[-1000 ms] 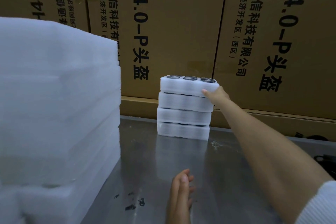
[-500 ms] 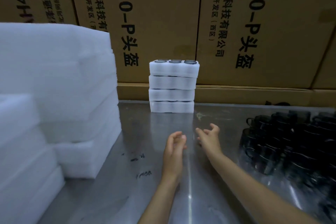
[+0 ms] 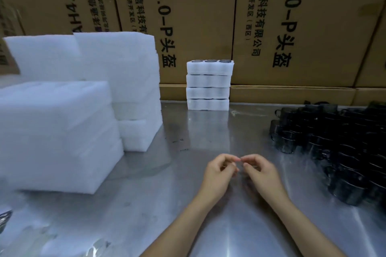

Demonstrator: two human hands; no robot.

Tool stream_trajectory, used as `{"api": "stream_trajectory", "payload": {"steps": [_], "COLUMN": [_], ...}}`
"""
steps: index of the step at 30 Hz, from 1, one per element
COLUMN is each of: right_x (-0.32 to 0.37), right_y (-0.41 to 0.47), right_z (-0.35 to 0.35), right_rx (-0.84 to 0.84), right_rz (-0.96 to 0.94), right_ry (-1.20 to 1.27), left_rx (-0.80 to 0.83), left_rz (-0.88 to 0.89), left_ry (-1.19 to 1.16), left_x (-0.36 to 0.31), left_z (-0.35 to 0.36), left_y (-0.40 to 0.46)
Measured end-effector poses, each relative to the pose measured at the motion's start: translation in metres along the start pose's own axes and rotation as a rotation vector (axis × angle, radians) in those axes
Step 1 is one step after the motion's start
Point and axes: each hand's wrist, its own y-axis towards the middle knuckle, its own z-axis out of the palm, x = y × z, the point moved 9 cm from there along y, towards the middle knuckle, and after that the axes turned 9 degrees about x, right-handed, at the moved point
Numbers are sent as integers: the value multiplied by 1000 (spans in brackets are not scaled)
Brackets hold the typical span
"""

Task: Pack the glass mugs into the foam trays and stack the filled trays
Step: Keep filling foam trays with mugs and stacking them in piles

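Both hands hover over the metal table (image 3: pixel 146 204), the left hand (image 3: pixel 219 175) and right hand (image 3: pixel 262 173) loosely curled, fingertips nearly meeting, holding nothing; dark glass mugs (image 3: pixel 342 148) crowd the right; empty foam trays (image 3: pixel 58 135) pile left; four filled trays (image 3: pixel 208 85) stand stacked against the cardboard boxes (image 3: pixel 302 27).

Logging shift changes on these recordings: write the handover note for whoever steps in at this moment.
Left hand and right hand: loosely curled, fingertips nearly meeting, holding nothing over the metal table.
Filled trays: a stack of four at the back against the cartons, mug rims showing in the top one.
Empty foam trays: piles on the left.
Glass mugs: unpacked, grouped on the right.
Left to do: take an empty tray, fill it, stack it.
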Motion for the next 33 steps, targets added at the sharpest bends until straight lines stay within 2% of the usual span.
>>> {"api": "stream_trajectory", "payload": {"steps": [3,5,7,9,11,14,17,20,22,27,31,33], "right_x": [3,1,-1,-3,-3,-4,-3,-3,-4,-2,-1,5], "right_y": [-13,-17,-19,-20,-21,-22,-22,-21,-22,-22,-23,-24], "right_z": [-1,-2,-2,-1,-1,-1,0,0,1,1,4,4], "right_rx": [13,17,31,37,31,25,37,38,45,53,80,87], "right_rz": [-27,-29,-26,-15,-8,-2,0,14,27,46,70,60], "right_ry": [-32,-28,-53,-84,-109,-133,-152,-139,-135,-164,-181,-93], "left_rx": [-35,-142,-253,-345,-446,-567,-603,-598,-600,-614,-502,-388], "left_rz": [86,190,208,88,-129,-419,-664,-809,-765,-551,-234,19], "left_ry": [258,552,893,1238,1468,1605,1657,1730,1794,1712,1785,1820], "left_x": [-28,-59,-95,-126,-153,-184,-187,-172,-170,-206,-236,-235], "left_z": [-13,-39,-71,-111,-157,-218,-262,-279,-274,-227,-135,-73], "left_y": [-18,-24,-25,-17,-11,-9,-18,-29,-28,-35,-66,-90]}}
